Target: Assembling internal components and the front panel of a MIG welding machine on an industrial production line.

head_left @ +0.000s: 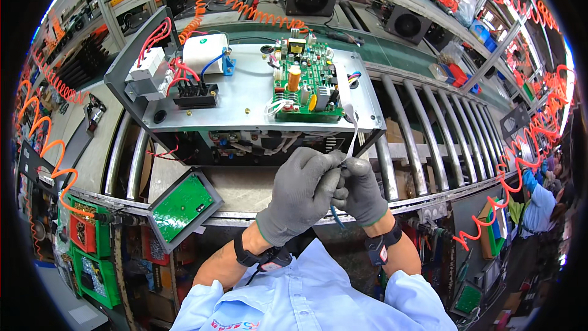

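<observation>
Since the white flat cable (345, 91), running from beside the green circuit board (304, 95) over the front edge of the metal chassis (229, 110), looks light, limp and easily creased, its lower end seems the place to pinch, where the left hand (297, 193) and right hand (365, 195) close gloved fingers around it.

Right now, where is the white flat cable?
The cable is right of centre in the head view, running from beside the upper green circuit board to the left hand and right hand.

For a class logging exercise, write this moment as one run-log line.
left hand: at white cable | right hand: at white cable | green circuit board: atop metal chassis
</observation>
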